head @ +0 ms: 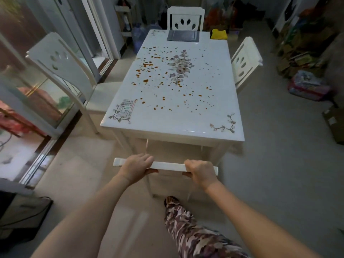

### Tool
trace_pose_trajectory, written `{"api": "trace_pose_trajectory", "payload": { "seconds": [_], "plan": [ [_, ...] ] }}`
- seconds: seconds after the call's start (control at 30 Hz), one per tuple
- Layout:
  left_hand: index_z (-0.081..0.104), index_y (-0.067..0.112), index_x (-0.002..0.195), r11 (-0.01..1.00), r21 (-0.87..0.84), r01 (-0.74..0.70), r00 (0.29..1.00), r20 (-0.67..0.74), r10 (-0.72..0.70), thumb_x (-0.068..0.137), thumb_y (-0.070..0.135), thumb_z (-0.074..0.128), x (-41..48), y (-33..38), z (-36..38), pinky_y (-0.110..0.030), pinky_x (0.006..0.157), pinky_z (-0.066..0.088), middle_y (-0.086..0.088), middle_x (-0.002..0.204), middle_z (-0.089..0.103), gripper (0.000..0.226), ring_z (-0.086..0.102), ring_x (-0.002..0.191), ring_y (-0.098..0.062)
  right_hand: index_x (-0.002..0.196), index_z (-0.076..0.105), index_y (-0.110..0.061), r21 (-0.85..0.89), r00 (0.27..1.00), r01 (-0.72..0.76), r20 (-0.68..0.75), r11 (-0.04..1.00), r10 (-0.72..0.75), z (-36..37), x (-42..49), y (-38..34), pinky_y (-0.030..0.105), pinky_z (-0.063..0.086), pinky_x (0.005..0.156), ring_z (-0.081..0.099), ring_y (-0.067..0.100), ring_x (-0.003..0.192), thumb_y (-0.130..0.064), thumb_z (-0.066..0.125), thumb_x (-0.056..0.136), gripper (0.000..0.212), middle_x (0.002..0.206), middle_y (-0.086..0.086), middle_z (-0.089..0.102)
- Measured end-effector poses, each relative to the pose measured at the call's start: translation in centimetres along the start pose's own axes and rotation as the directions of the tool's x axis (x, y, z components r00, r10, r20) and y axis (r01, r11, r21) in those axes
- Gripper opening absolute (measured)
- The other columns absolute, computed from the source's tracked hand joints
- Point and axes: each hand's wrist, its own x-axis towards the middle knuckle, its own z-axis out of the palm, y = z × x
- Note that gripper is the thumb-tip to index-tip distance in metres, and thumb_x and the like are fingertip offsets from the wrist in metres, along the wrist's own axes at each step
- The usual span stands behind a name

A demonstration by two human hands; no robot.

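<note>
Partly hidden: chair rail (168, 165) under left hand (136, 169), right hand (201, 174); rest blurred.

The white bench (186, 125) carries a purple flower print (179, 67) and orange-brown splatters (147, 65). Chairs (185, 19) are white, the cloth (219, 34) yellow, trousers (188, 233) camouflage-patterned.

White wooden chair top rail (167, 165): two stretches hidden under left hand (135, 169) and right hand (200, 172); seat, legs below blurred.
Rectangular printed sticker (126, 108): text too small to read.
Forearms (89, 216): cut off by bottom edge.
</note>
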Motion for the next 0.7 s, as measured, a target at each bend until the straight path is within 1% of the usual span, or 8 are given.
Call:
{"api": "trace_pose_trajectory", "payload": {
  "seconds": [0.1,0.23,0.33,0.43,0.5,0.57,0.63,0.7],
  "plan": [
    [0.052,0.016,0.077,1.0,-0.016,-0.017,0.999,0.037,0.018,0.085,0.06,0.039,0.8,-0.7,0.3,-0.026,0.043,0.044,0.002,0.068,0.06,0.046,0.059,0.056,-0.02,0.065,0.056,-0.022,-0.013,1.0,0.005,-0.01,1.0,-0.005,0.1,0.7,0.4,0.019,0.031,0.035,0.056,0.013,0.04,-0.051,0.086,0.056,0.043,0.051,-0.006,0.056],
    [0.05,0.015,0.075,0.998,-0.054,-0.014,0.999,0.04,0.016,0.083,0.057,0.043,2.6,-2.3,0.9,-0.026,0.047,0.043,0.001,0.067,0.058,0.043,0.058,0.056,-0.022,0.066,0.057,-0.02,-0.008,1.0,0.005,-0.008,1.0,-0.005,0.3,2.7,1.3,0.019,0.031,0.034,0.055,0.013,0.039,-0.049,0.085,0.058,0.042,0.051,-0.006,0.057],
    [0.042,0.016,0.078,0.998,-0.058,-0.018,0.998,0.053,0.021,0.082,0.055,0.043,4.0,-3.5,1.8,-0.026,0.047,0.044,0.0,0.067,0.057,0.039,0.058,0.056,-0.024,0.068,0.058,-0.02,-0.016,1.0,-0.016,0.003,1.0,0.016,0.8,4.3,2.2,0.02,0.033,0.034,0.056,0.015,0.04,-0.049,0.086,0.058,0.042,0.052,-0.006,0.058],
    [0.05,0.014,0.074,0.998,-0.057,-0.011,0.997,0.072,0.015,0.082,0.057,0.041,5.6,-4.9,2.5,-0.026,0.045,0.043,0.0,0.066,0.059,0.045,0.059,0.056,-0.024,0.066,0.057,-0.018,-0.032,0.999,-0.025,0.026,0.999,0.026,1.3,5.9,2.9,0.02,0.031,0.034,0.056,0.016,0.04,-0.047,0.089,0.054,0.045,0.052,-0.006,0.059],
    [0.054,0.013,0.07,0.999,-0.047,-0.008,0.998,0.066,0.011,0.081,0.057,0.04,6.7,-5.8,2.9,-0.026,0.044,0.041,0.002,0.063,0.058,0.047,0.058,0.053,-0.022,0.064,0.055,-0.017,-0.018,0.999,-0.029,0.016,0.999,0.03,1.5,7.1,3.6,0.019,0.028,0.035,0.056,0.017,0.04,-0.046,0.088,0.056,0.045,0.051,-0.005,0.057],
    [0.053,0.014,0.067,0.999,-0.051,-0.007,0.998,0.068,0.011,0.08,0.056,0.04,7.9,-6.7,3.0,-0.025,0.043,0.04,0.003,0.06,0.057,0.046,0.056,0.051,-0.021,0.064,0.054,-0.016,0.016,1.0,-0.021,-0.02,1.0,0.021,1.6,8.5,4.0,0.019,0.025,0.037,0.054,0.018,0.04,-0.039,0.081,0.066,0.036,0.051,-0.004,0.056],
    [0.053,0.015,0.066,0.999,-0.044,-0.019,0.997,0.07,0.022,0.08,0.056,0.038,8.6,-6.9,3.1,-0.024,0.044,0.04,0.003,0.059,0.057,0.045,0.056,0.05,-0.02,0.062,0.054,-0.015,0.055,0.998,-0.019,-0.058,0.998,0.022,0.9,9.0,4.3,0.019,0.023,0.039,0.054,0.02,0.039,-0.032,0.057,0.074,0.022,0.05,-0.003,0.054],
    [0.052,0.015,0.067,0.998,-0.051,-0.025,0.995,0.1,0.03,0.081,0.057,0.038,8.8,-7.5,3.5,-0.024,0.045,0.04,0.003,0.061,0.058,0.046,0.057,0.052,-0.019,0.062,0.056,-0.016,0.07,0.998,-0.006,-0.07,0.997,0.011,0.6,9.6,4.5,0.02,0.024,0.04,0.053,0.017,0.04,-0.033,0.042,0.076,0.026,0.05,-0.003,0.054]
  ]
}}
